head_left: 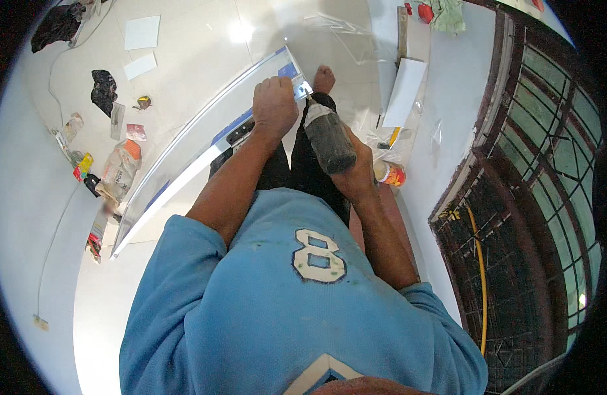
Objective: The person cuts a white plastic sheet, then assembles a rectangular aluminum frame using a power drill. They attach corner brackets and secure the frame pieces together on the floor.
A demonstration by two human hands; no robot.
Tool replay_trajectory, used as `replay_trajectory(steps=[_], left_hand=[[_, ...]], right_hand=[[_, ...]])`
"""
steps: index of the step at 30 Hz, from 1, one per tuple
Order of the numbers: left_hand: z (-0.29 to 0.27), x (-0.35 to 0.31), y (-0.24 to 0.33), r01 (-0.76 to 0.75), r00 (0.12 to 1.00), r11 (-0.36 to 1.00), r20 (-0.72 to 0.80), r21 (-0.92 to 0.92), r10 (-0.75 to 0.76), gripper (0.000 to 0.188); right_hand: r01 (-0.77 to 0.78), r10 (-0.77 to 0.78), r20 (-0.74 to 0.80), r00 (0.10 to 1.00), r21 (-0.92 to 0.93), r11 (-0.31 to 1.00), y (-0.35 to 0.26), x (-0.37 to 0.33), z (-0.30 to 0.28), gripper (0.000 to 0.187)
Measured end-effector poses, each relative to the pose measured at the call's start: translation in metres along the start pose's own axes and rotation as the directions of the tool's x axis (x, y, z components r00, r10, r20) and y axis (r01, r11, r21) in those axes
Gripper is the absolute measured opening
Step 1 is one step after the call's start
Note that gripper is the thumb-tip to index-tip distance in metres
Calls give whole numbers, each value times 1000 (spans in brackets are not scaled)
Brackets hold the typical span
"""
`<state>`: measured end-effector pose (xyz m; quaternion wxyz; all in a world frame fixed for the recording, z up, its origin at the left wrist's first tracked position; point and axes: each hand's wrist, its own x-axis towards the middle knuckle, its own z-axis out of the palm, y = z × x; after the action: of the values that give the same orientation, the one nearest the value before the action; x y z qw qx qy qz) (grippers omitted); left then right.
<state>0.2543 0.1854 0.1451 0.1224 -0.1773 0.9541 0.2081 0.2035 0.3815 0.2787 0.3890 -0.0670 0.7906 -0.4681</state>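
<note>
A long, narrow white-framed panel (185, 150) with blue strips lies slantwise across my legs, one end toward the far middle. My left hand (275, 105) is closed over its frame near that far end. In my right hand (358, 172) I grip a dark, dusty power drill (331, 143). The drill's tip points at the panel's end corner, beside a bright spot of light; whether it touches is too small to tell. A black fitting (239, 133) sits on the frame below my left hand. My left fingertips are hidden.
Left on the floor lie a black cloth (104, 92), a tape measure (143, 102), a bag (121, 170) and white sheets (142, 33). A can (390, 174) and white board (404, 92) stand close on the right. Beyond is a dark barred window (547, 145). My bare foot (324, 79) is ahead.
</note>
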Motion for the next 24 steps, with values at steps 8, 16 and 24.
replay_trajectory(steps=[8, 16, 24], left_hand=[[2, 11, 0, -59, 993, 997, -105, -53, 53, 32], [-10, 32, 3, 36, 992, 984, 128, -174, -14, 50], [-8, 27, 5, 14, 996, 984, 89, -177, 2, 47]], right_hand=[[15, -15, 2, 1000, -16, 1000, 12, 10, -1, 77], [37, -37, -28, 999, 4, 999, 21, 8, 4, 77], [-16, 16, -18, 1000, 4, 1000, 17, 8, 6, 77]])
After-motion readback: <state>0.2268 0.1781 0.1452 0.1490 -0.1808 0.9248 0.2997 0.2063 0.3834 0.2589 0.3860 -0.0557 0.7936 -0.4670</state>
